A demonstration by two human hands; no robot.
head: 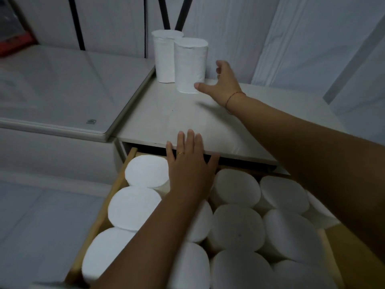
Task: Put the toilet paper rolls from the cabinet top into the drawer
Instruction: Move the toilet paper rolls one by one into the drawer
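Note:
Two white toilet paper rolls stand upright at the back of the cabinet top: the nearer roll and a second roll behind it to the left. My right hand is spread open beside the nearer roll, thumb at its lower right edge, fingers apart from it. My left hand hovers flat with straight fingers over the front edge of the cabinet top and the open drawer. The drawer is packed with several upright white rolls.
A white mattress-like pad lies level with the cabinet top on the left. White fabric walls enclose the back and right. Two dark poles rise behind the rolls. A red object sits at far left.

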